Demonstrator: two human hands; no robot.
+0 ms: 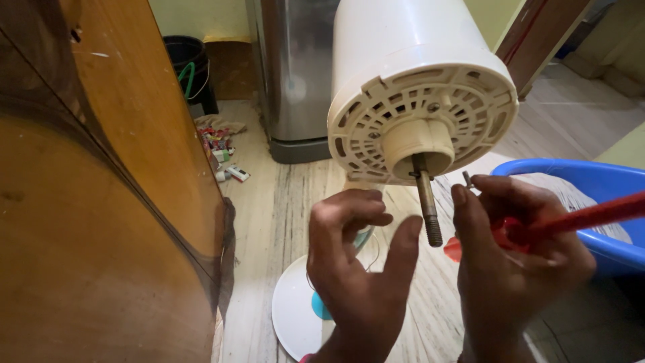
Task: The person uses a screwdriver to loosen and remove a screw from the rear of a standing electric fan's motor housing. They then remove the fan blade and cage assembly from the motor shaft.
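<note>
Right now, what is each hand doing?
Left hand: open, holding nothing, thumb near the metal shaft.
Right hand: closed on a red-handled tool.

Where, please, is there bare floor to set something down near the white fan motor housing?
Bare pale marble floor lies between the brown wooden panel and the white round fan base, running up to the grey metal cabinet. It is crowded by the small packets, and around the steel shaft between left hand and right hand, beside the blue plastic tub.
</note>
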